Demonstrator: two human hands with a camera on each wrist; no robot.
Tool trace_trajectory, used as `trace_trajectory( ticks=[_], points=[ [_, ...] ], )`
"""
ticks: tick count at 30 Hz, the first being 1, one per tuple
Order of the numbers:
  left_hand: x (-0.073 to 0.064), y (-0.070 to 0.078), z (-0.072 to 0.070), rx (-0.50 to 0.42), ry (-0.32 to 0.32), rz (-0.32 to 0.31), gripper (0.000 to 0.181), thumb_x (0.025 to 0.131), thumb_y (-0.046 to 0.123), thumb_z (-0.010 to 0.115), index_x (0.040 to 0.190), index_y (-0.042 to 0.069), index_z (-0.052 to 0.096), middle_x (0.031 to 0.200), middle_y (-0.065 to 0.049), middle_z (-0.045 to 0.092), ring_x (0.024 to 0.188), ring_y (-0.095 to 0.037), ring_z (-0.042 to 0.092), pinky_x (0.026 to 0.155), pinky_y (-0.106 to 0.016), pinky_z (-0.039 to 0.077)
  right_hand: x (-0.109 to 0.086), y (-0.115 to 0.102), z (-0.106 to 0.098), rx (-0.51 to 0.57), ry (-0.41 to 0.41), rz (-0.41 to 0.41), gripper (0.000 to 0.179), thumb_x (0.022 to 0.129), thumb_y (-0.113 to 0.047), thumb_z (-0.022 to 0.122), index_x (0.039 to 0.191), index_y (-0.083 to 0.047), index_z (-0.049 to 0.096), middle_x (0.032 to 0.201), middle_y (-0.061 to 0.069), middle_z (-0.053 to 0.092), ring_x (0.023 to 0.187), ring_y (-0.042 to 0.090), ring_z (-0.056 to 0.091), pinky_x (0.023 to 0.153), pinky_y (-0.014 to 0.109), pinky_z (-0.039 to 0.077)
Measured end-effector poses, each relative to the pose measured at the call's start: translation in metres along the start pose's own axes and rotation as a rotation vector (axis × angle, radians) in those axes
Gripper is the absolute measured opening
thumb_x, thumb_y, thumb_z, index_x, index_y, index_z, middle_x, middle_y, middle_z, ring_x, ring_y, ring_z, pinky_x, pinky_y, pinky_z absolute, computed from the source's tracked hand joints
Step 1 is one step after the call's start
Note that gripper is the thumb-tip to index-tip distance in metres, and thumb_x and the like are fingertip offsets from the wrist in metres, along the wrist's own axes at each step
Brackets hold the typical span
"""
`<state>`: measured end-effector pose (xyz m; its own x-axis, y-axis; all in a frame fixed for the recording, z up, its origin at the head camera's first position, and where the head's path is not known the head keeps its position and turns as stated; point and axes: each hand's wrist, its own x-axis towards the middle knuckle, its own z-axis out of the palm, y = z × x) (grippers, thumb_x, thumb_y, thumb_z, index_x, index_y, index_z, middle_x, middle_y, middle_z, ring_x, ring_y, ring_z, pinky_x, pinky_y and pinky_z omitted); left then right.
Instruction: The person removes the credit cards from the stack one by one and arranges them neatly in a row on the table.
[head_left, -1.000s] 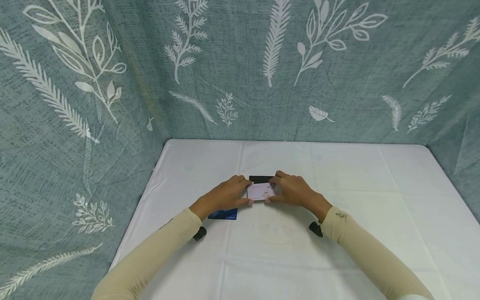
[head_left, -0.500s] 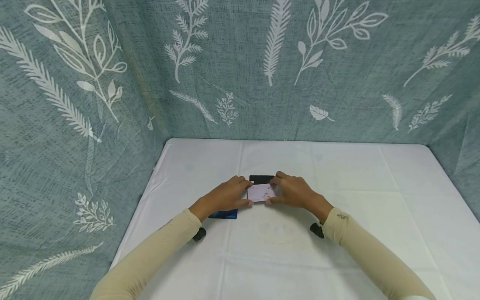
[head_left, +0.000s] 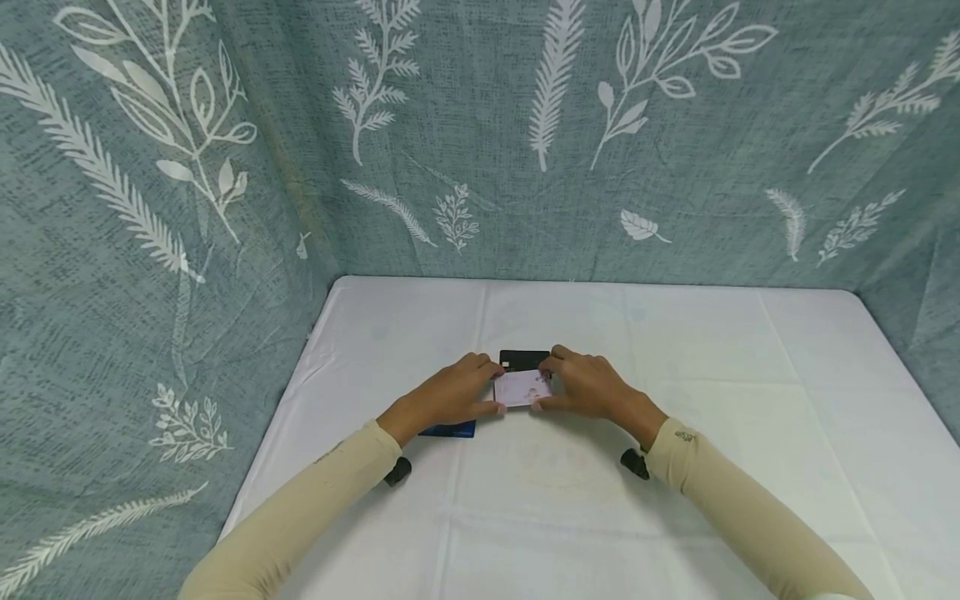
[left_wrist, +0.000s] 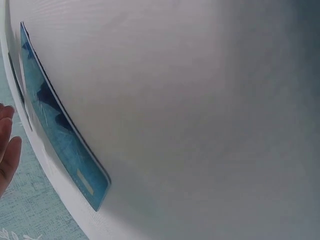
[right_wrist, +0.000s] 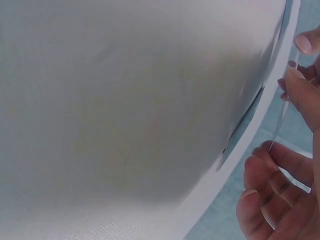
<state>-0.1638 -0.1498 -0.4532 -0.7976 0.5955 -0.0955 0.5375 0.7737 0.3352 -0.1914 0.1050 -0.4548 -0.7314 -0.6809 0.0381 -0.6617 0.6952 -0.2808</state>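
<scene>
A pale pink-white card (head_left: 522,388) with a small printed design is held between both hands in the head view. My left hand (head_left: 461,389) pinches its left end between thumb and fingers. My right hand (head_left: 587,382) pinches the right end the same way. Just behind it lies a black card (head_left: 522,359) with a chip, its near part covered by the pale card. A blue card (head_left: 450,429) lies below the left hand, partly hidden by it; the left wrist view shows this blue card (left_wrist: 60,115) flat on the cloth. In the right wrist view, the pale card (right_wrist: 285,112) appears edge-on, above the cloth.
A white cloth (head_left: 712,467) covers the table, with faint stains near the middle. Black wrist camera parts (head_left: 634,463) jut out below both wrists. A blue-green curtain (head_left: 480,150) with white leaf prints hangs behind the table and along its left side.
The pale card has shifted slightly toward me, and more of the black card, including its chip, now shows behind it. Both hands keep their grip and have barely moved.
</scene>
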Motion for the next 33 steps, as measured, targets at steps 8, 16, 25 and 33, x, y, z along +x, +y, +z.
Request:
trace_trajectory(
  ticks=[8, 16, 25, 33],
  points=[
    [-0.0039, 0.0003, 0.0004, -0.003, 0.003, 0.011, 0.060, 0.092, 0.044, 0.071, 0.135, 0.004, 0.057, 0.125, -0.009, 0.060, 0.116, -0.023, 0.057, 0.100, -0.037, 0.049, -0.0013, -0.0025, 0.0009, -0.009, -0.006, -0.008, 0.057, 0.081, -0.053, 0.079, 0.117, -0.010, 0.070, 0.105, 0.004, 0.062, 0.067, 0.007, 0.052, 0.055, 0.024, 0.044],
    [-0.0065, -0.0001, 0.0021, -0.009, -0.001, 0.004, 0.060, 0.092, 0.046, 0.071, 0.136, 0.006, 0.058, 0.126, -0.008, 0.060, 0.116, -0.022, 0.056, 0.100, -0.038, 0.049, -0.0027, -0.0037, 0.0036, -0.008, -0.006, -0.003, 0.055, 0.081, -0.053, 0.079, 0.116, -0.011, 0.070, 0.108, 0.004, 0.064, 0.073, 0.009, 0.058, 0.059, 0.029, 0.049],
    [-0.0084, -0.0024, 0.0060, -0.015, -0.002, 0.012, 0.061, 0.092, 0.046, 0.070, 0.136, 0.006, 0.058, 0.127, -0.009, 0.060, 0.116, -0.023, 0.056, 0.099, -0.039, 0.049, -0.0038, -0.0074, 0.0041, -0.003, -0.011, -0.008, 0.056, 0.081, -0.053, 0.079, 0.117, -0.010, 0.070, 0.105, 0.003, 0.063, 0.072, 0.009, 0.056, 0.059, 0.029, 0.048],
    [-0.0098, -0.0033, 0.0059, 0.000, 0.002, 0.019, 0.062, 0.092, 0.048, 0.070, 0.136, 0.006, 0.058, 0.128, -0.010, 0.059, 0.116, -0.023, 0.056, 0.098, -0.039, 0.049, -0.0037, -0.0081, 0.0049, -0.008, -0.021, -0.018, 0.057, 0.081, -0.053, 0.079, 0.116, -0.009, 0.071, 0.103, 0.003, 0.062, 0.068, 0.008, 0.052, 0.056, 0.027, 0.046]
  ],
)
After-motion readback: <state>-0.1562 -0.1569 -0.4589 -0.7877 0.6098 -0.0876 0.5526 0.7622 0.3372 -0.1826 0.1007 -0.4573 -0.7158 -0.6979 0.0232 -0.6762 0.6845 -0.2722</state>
